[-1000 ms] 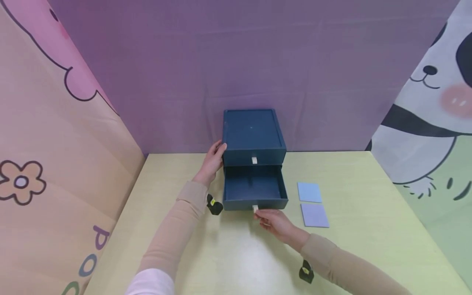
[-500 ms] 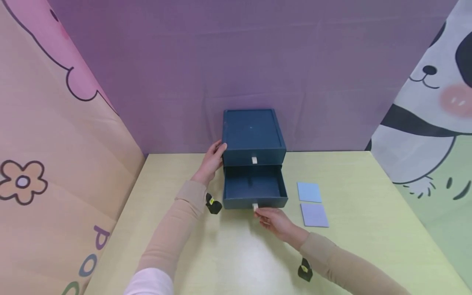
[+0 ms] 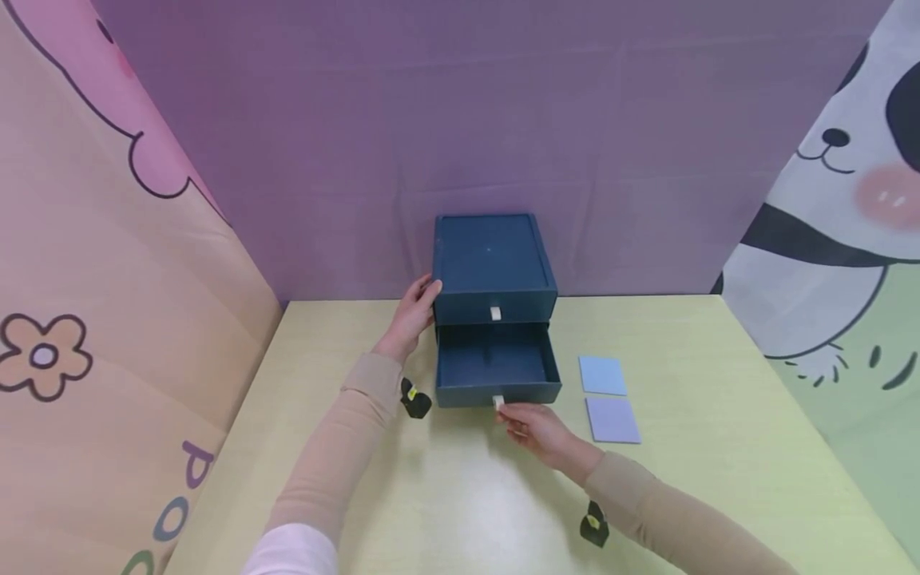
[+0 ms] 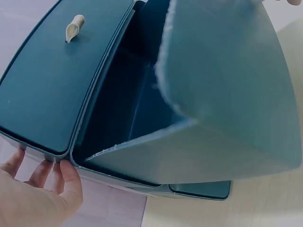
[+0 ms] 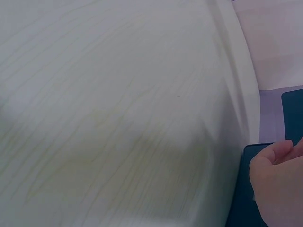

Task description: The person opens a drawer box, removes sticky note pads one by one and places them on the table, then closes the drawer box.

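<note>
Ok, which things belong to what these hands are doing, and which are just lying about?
In use: left hand, right hand, dark blue drawer unit, open drawer, its white tab.
Seemingly lying about: light blue square pad, lavender square pad.

Left of the navy drawer unit [image 3: 492, 251] is a no-go, since the left hand [image 3: 411, 319] is right up against that side. It's tight behind the unit too, with a purple cloth wall [image 3: 496, 104] close by. Out front the pulled-out drawer [image 3: 467, 396] juts forward and the right hand [image 3: 541, 435] is on its tab [image 3: 498, 402]. Above the unit is wide open, same goes for straight down into that drawer. Right of the unit's passable, just the flat blue pad [image 3: 603, 375] and lilac pad [image 3: 612, 420].
</note>
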The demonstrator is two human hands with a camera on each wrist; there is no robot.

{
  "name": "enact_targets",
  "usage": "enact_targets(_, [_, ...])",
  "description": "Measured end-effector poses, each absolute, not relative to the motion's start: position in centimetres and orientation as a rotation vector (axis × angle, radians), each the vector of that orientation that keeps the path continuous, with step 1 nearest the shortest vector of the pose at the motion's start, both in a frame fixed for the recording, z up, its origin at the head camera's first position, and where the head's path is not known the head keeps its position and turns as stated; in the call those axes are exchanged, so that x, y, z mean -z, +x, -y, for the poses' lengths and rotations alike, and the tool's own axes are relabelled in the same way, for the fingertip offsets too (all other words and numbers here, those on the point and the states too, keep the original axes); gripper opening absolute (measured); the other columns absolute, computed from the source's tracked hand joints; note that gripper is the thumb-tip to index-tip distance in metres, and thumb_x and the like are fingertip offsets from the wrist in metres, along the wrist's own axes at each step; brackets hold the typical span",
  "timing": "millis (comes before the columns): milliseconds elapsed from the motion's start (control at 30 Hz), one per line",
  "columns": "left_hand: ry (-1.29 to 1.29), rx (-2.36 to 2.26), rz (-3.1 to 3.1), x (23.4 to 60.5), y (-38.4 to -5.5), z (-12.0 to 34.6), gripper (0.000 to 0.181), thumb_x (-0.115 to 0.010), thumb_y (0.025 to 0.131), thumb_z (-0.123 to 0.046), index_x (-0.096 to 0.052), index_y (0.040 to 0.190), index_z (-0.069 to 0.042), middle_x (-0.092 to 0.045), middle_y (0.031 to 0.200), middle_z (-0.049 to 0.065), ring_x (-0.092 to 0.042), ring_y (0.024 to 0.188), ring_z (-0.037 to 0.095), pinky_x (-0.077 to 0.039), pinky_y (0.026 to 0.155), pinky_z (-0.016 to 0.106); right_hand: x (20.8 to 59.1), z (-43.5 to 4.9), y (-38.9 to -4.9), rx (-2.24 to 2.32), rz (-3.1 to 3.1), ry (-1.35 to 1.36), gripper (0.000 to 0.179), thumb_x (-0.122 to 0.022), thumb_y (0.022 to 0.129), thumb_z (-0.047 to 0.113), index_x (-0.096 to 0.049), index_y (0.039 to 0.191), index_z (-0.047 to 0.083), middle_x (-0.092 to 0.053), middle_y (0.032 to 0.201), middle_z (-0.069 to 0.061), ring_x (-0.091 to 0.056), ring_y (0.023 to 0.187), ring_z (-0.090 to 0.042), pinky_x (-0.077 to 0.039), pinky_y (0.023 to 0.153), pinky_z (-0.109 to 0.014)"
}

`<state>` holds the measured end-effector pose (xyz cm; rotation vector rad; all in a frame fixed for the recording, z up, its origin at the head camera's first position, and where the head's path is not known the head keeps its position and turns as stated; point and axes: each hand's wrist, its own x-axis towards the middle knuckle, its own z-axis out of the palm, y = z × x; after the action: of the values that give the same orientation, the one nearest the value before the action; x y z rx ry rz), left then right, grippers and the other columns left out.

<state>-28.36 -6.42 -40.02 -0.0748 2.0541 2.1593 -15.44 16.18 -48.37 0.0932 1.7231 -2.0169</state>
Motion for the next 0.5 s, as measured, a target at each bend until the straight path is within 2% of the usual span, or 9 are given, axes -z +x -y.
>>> enact_targets(500, [-0.059, -2.168, -2.042, 40.04, -28.35, 6.38, 0.058, -0.047, 0.099, -0.038, -0.027, 0.150, -0.017, -0.025, 0.155, 0.007, -0.024, 0.143, 0.024, -0.026, 0.113, 0.049, 48.23, -16.30, -16.08, 2.049, -1.700, 0.098, 0.022, -0.052, 0.096, 0.013, -0.070, 0.084, 0.017, -0.066, 0.079, 0.009, -0.054, 0.072, -0.007, -0.048, 0.078, -0.024])
